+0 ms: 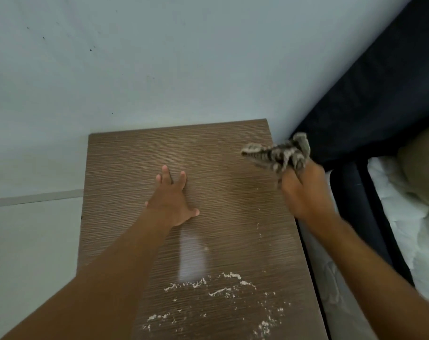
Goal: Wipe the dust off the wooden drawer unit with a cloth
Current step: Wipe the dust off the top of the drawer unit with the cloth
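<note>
The wooden drawer unit [233, 192] stands against a pale wall [159, 57], with a bed [404, 229] close along its right side. The left hand [171, 202] lies flat, palm down, on the middle of the top, its fingers [182, 179] spread and pointing toward the wall, thumb stuck out to the right. The right hand [304, 192] is over the unit's right edge, closed in a fist around a bunched, grey-and-white patterned cloth [279, 153]; the cloth sticks out beyond the knuckles toward the back right corner, and whether its loose end touches the wood I cannot tell, since it is blurred. Pale dust [223, 288] lies in crumbly streaks and specks across the near part of the top, nearer than both hands, well apart from the cloth. A whitish smear sits just behind it, beside the left forearm.
</note>
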{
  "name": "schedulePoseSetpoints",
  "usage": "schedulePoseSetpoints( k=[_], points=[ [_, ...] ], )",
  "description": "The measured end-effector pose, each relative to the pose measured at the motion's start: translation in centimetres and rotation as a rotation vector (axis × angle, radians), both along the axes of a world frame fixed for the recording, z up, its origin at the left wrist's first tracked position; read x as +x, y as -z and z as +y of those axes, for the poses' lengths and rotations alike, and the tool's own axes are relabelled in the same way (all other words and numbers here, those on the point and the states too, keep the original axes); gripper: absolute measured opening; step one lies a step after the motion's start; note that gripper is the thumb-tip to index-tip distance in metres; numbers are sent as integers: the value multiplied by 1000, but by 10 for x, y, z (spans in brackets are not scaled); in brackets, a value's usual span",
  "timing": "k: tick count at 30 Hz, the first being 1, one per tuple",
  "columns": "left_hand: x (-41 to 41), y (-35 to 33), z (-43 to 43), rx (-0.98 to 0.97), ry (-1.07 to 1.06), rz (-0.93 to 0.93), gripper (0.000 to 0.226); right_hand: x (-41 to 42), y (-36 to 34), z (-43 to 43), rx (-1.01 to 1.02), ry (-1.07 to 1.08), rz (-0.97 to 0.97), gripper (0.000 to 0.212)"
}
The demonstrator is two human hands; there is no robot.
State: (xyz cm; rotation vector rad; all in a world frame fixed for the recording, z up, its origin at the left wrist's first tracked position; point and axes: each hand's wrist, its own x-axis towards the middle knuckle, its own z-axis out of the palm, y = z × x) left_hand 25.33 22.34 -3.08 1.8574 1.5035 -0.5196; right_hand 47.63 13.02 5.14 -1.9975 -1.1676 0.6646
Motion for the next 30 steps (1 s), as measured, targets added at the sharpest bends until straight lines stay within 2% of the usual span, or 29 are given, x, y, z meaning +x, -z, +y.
schedulePoseSetpoints(
  k=[3, 6, 8, 12, 18, 30],
  points=[
    [1, 1, -1, 3, -2, 2, 109, 28, 8, 62, -7, -143, -294, 15],
    [0, 3, 0, -5, -18, -11, 109, 40, 27, 109, -6, -293, -538, 26],
    [0, 5, -1, -6, -23, -16, 110, 48, 45, 126, -58, -420, -600, 33],
    [0, 6, -1, -3, -38, -22, 110, 64, 90, 125, -280, -617, -470, 50],
    [-1, 7, -2, -6, -57, -41, 110, 56, 120, 84, -53, -556, -326, 53],
    [2, -2, -2, -14, -52, -31, 110, -14, 113, -97, -84, -540, -203, 56]
  ],
)
